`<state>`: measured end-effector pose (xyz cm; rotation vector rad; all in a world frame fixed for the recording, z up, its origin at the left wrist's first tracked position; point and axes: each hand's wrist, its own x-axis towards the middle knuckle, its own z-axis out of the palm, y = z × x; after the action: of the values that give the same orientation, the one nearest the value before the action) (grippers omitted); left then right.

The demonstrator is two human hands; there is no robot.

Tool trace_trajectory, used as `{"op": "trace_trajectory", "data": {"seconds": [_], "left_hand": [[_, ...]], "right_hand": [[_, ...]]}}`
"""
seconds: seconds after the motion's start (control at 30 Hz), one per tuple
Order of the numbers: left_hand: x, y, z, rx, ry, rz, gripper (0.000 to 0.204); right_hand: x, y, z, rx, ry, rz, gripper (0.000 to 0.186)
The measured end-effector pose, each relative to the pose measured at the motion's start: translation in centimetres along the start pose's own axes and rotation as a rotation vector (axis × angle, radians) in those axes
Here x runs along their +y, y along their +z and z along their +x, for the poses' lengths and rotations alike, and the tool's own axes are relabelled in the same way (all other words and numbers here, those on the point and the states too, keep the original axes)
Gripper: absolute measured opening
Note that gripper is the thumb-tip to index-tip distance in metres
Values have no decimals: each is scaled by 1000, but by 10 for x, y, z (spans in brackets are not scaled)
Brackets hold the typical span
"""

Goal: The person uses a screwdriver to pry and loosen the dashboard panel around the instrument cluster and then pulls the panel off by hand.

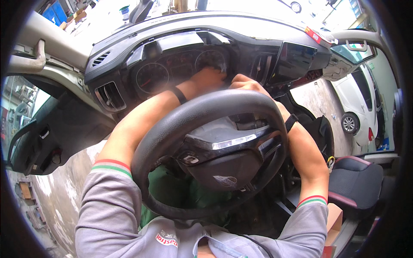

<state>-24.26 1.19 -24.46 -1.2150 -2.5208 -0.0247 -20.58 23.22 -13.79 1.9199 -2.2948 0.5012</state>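
Observation:
Both my arms reach past the rim of a black steering wheel (161, 129) to the dashboard behind it. My left hand (209, 80) is in front of the right gauge of the instrument cluster (151, 78); its fingers are smeared by motion. Just to its right, my right hand (250, 84) is closed, its fingers curled, near the trim between the cluster and the centre air vent (260, 66). The wheel rim partly covers this hand. What it grips, if anything, is hidden from view.
A dark centre screen (294, 60) stands right of the vent. On the dashboard top at the right lies a red and white box (318, 38). The driver's door (56, 137) hangs open at left; a black seat (352, 180) is at right. A white car (359, 103) stands outside.

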Motion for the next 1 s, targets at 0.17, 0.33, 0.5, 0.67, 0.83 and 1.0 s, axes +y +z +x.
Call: {"op": "trace_trajectory", "data": {"seconds": [0.17, 0.33, 0.5, 0.67, 0.83, 1.0], "left_hand": [[-6, 2, -3, -34, 65, -3, 19], [-6, 7, -3, 10, 104, 58, 20], [-1, 6, 2, -65, 72, 123, 22], [7, -17, 9, -130, -51, -65, 22], [33, -90, 3, -178, -434, -685, 25], [35, -89, 8, -113, -484, -709, 31]], "right_hand": [[-7, -12, -11, 117, 44, 53, 11], [-45, -62, -24, 257, 404, 164, 19], [-97, -86, -32, 626, 726, 247, 19], [-135, -88, 1, 850, 632, 210, 22], [-144, -70, 39, 797, 465, 47, 24], [-148, -71, 49, 775, 672, 236, 27]]}}
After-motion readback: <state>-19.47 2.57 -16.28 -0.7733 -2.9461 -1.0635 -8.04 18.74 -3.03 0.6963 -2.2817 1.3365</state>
